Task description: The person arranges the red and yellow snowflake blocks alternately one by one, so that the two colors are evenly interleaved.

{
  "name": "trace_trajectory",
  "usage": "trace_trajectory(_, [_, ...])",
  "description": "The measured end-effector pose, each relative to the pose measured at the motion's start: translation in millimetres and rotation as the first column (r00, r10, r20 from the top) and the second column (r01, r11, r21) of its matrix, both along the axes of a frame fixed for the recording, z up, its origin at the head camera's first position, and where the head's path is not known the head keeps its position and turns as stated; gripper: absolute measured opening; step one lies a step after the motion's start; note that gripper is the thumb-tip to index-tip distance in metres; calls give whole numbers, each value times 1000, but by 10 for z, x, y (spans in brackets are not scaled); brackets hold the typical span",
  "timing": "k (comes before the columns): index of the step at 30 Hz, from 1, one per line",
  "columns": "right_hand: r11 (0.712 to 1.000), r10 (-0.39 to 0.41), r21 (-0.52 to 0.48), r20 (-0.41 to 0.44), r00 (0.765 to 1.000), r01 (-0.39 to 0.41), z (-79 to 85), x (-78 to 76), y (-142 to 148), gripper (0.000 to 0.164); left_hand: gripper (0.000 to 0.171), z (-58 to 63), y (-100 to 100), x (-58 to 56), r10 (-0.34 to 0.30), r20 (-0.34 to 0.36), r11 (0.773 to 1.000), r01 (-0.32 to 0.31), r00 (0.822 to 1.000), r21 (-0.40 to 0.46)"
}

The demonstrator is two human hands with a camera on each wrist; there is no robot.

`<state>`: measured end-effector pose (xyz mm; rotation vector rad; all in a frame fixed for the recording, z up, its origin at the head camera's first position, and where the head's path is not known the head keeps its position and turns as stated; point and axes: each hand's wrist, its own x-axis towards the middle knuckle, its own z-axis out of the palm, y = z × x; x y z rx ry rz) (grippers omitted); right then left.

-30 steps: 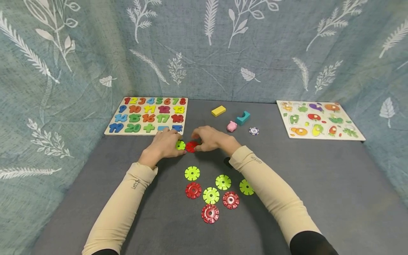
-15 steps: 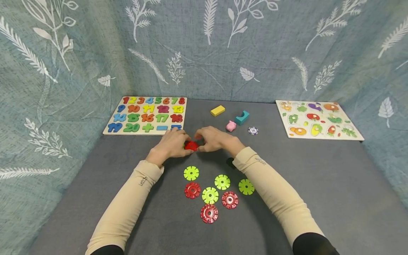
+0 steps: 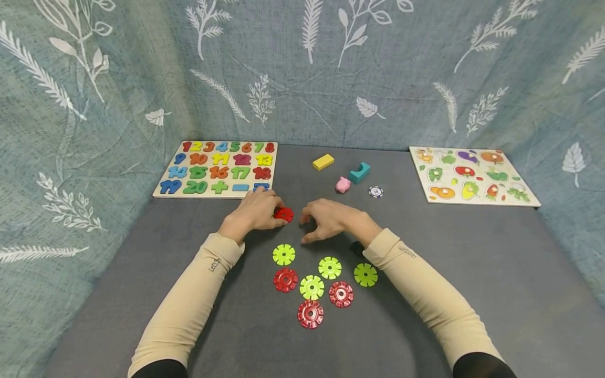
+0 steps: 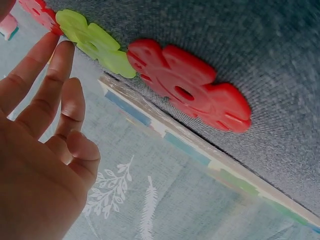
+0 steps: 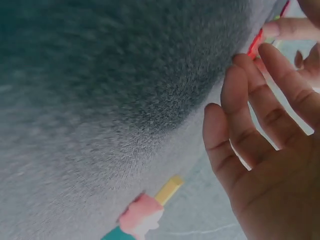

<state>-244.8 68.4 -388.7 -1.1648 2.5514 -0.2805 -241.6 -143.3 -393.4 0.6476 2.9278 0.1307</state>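
Observation:
In the head view my left hand [image 3: 257, 211] holds a red notched plastic disc [image 3: 283, 214] at its edges between thumb and fingers, flat on the table. The left wrist view shows that disc [image 4: 40, 14] in a row with a green notched disc [image 4: 95, 42] and another red notched disc [image 4: 187, 89], edge to edge; the hand hides these two in the head view. My right hand [image 3: 328, 219] hovers just right of the held disc, fingers bent loosely, holding nothing. Nearer me lie several loose discs, green [image 3: 284, 254] and red [image 3: 285, 280].
A number puzzle board [image 3: 212, 170] lies behind my left hand. At the back are a yellow block [image 3: 323, 162], a teal arch block [image 3: 360, 172], a pink pig figure [image 3: 343, 185] and a poker chip [image 3: 375, 192]. A vegetable puzzle board [image 3: 475, 176] lies far right.
My left hand has moved right, from over the green disc to the red disc. My right hand has let go of the red disc and drawn back to the right and nearer me.

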Motion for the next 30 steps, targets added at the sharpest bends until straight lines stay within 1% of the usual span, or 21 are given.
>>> trace_trajectory(7, [998,28,48,6,1000,-28,6,222,136,44,47,5,6,-13,2,15,1000,-2,1000,-13])
trace_trajectory(13, [993,20,117,28,999,-23,32,423,215,42,47,5,2,-10,4,20,1000,-4,1000,-14])
trace_trajectory(17, [985,25,171,15,1000,-27,53,559,239,43,47,3,1,-11,3,21,1000,-3,1000,-22])
trace_trajectory(21, [976,31,217,-32,999,-23,56,695,248,48,47,5,2,-7,4,26,1000,-4,1000,-22])
trace_trajectory(24, [971,43,240,-88,995,-20,42,775,250,51,47,7,-1,-3,4,25,1000,-4,1000,-22])
trace_trajectory(27, [969,50,248,-126,991,-18,19,828,247,51,47,13,-1,3,4,24,1000,-4,1000,-26])
trace_trajectory(30, [971,47,240,-145,988,-11,-3,863,243,50,47,10,-2,9,5,24,1000,-4,1000,-28])
